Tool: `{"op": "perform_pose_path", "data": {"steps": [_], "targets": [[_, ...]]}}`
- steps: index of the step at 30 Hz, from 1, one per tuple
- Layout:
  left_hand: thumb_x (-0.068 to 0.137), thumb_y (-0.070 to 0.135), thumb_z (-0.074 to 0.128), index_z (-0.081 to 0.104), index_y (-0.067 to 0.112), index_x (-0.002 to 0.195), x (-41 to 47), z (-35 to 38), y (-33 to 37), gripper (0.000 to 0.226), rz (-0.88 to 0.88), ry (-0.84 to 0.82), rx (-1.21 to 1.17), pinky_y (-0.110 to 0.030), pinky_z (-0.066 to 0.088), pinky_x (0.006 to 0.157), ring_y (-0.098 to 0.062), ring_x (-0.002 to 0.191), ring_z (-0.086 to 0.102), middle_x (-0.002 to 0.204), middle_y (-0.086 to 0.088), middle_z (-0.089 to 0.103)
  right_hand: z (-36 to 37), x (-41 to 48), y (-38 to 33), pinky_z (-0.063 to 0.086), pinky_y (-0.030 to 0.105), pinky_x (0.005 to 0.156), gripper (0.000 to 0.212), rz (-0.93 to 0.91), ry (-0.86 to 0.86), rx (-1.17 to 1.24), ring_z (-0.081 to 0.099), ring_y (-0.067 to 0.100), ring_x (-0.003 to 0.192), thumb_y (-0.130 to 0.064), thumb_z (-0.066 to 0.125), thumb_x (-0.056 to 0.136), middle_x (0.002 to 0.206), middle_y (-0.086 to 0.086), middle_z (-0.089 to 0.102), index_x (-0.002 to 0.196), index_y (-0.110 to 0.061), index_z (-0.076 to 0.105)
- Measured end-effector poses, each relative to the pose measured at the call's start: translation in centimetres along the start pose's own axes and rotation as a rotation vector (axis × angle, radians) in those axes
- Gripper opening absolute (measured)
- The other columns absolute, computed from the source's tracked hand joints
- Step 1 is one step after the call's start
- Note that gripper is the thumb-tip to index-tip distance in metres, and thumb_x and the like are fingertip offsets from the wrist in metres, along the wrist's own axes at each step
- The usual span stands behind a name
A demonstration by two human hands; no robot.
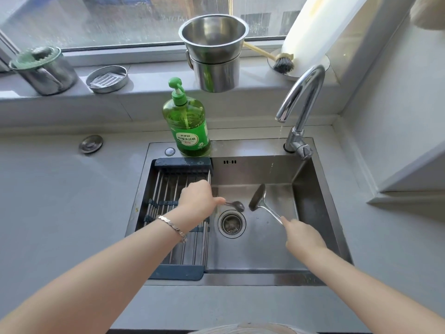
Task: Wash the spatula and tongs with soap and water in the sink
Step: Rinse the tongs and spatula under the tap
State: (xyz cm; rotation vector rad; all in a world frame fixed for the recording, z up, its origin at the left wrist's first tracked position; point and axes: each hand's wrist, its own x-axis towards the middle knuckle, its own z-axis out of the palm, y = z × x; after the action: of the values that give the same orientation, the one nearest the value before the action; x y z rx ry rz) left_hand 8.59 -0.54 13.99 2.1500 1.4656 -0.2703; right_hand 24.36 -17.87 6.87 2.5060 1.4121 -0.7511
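My right hand (304,237) grips the handle of a steel spatula (261,201), its dark blade raised over the sink floor to the right of the drain (231,224). My left hand (198,200) is closed on the tongs (234,205); only their dark spoon-shaped tips show past my fingers, just above the drain. A thin trickle of water falls from the faucet (303,97) at the sink's back right. A green bottle of dish soap (189,126) with a pump stands on the back rim of the sink (240,278).
A roll-up drying rack (173,189) covers the sink's left part. On the windowsill stand stacked steel pots (215,54), a lidded steel mug (45,71), a round dish (107,79) and a brush (284,62). A sink plug (91,143) lies on the grey counter.
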Motion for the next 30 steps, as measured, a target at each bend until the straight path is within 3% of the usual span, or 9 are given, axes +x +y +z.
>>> {"op": "perform_pose_path", "data": {"steps": [3,5,7,9,11,14,19,24,30], "targets": [[0.083,0.045,0.064,0.065,0.001,0.072,0.0,-1.6,-1.1,0.045,-0.062,0.058,-0.308,-0.021,0.031,0.041,-0.012,0.040,0.035,0.051,0.000,0.047,0.0,0.1,-0.9,0.043,0.033,0.076,0.055,-0.007,0.049,0.151,0.056,0.030,0.098,-0.001,0.035,0.089,0.113,0.009,0.055,0.141,-0.019,0.035],[0.085,0.043,0.062,0.066,0.002,0.071,0.0,-1.9,-2.7,0.043,-0.067,0.154,-0.497,-0.021,0.031,0.045,-0.009,0.043,0.034,0.052,0.003,0.043,-0.2,0.2,-2.0,0.043,0.032,0.079,0.051,-0.043,0.081,0.218,0.055,0.030,0.102,-0.005,0.036,0.092,0.113,0.010,0.057,0.140,-0.020,0.037],[0.086,0.039,0.062,0.069,0.004,0.078,-0.1,-1.6,-4.9,0.037,-0.037,0.320,-0.525,-0.021,0.037,0.061,-0.006,0.063,0.045,0.072,0.006,0.052,-0.5,0.2,-3.5,0.043,0.032,0.083,0.049,-0.058,0.119,0.305,0.054,0.029,0.107,-0.009,0.038,0.094,0.117,0.009,0.057,0.142,-0.020,0.036],[0.086,0.034,0.064,0.071,0.001,0.088,-0.3,-0.3,-7.2,0.034,-0.044,0.413,-0.456,-0.013,0.035,0.069,-0.005,0.089,0.046,0.105,0.005,0.052,-0.5,0.2,-5.3,0.041,0.030,0.087,0.049,-0.051,0.149,0.424,0.053,0.027,0.111,-0.011,0.040,0.094,0.120,0.009,0.056,0.143,-0.017,0.036],[0.087,0.032,0.064,0.071,-0.001,0.084,-0.3,2.0,-9.5,0.034,-0.075,0.391,-0.361,-0.006,0.032,0.063,-0.006,0.092,0.046,0.122,0.001,0.048,-0.4,-0.1,-7.5,0.038,0.026,0.081,0.049,-0.039,0.164,0.567,0.053,0.025,0.108,-0.010,0.041,0.093,0.119,0.010,0.056,0.142,-0.014,0.037],[0.088,0.035,0.061,0.071,0.005,0.079,0.6,5.4,-12.6,0.034,-0.127,0.292,-0.177,-0.020,0.045,0.076,-0.013,0.108,0.047,0.136,0.000,0.046,-0.1,0.1,-11.0,0.035,0.022,0.079,0.049,-0.021,0.160,0.707,0.052,0.024,0.106,-0.007,0.042,0.092,0.121,0.010,0.055,0.140,-0.012,0.039],[0.091,0.042,0.052,0.070,0.010,0.093,3.0,7.7,-14.3,0.036,-0.125,0.152,0.147,-0.027,0.044,0.079,-0.019,0.114,0.044,0.131,0.000,0.049,0.8,0.7,-14.5,0.038,0.021,0.082,0.050,-0.006,0.145,0.735,0.052,0.019,0.103,-0.009,0.042,0.093,0.122,0.006,0.055,0.142,-0.015,0.038],[0.094,0.027,0.048,0.059,0.015,0.120,5.3,8.5,-17.2,0.031,-0.089,-0.102,0.592,-0.035,0.041,0.090,-0.027,0.118,0.046,0.131,-0.007,0.047,1.7,1.1,-16.6,0.034,0.015,0.078,0.049,0.001,0.142,0.743,0.048,0.010,0.088,-0.010,0.043,0.094,0.118,0.002,0.055,0.142,-0.017,0.038],[0.097,0.033,0.042,0.059,0.013,0.116,5.0,8.5,-19.3,0.032,0.068,-0.124,0.595,-0.034,0.040,0.087,-0.024,0.107,0.057,0.118,-0.006,0.058,3.4,1.6,-19.8,0.040,0.021,0.082,0.049,0.014,0.138,0.773,0.052,0.016,0.101,-0.011,0.040,0.095,0.122,0.002,0.053,0.143,-0.019,0.034]]}}
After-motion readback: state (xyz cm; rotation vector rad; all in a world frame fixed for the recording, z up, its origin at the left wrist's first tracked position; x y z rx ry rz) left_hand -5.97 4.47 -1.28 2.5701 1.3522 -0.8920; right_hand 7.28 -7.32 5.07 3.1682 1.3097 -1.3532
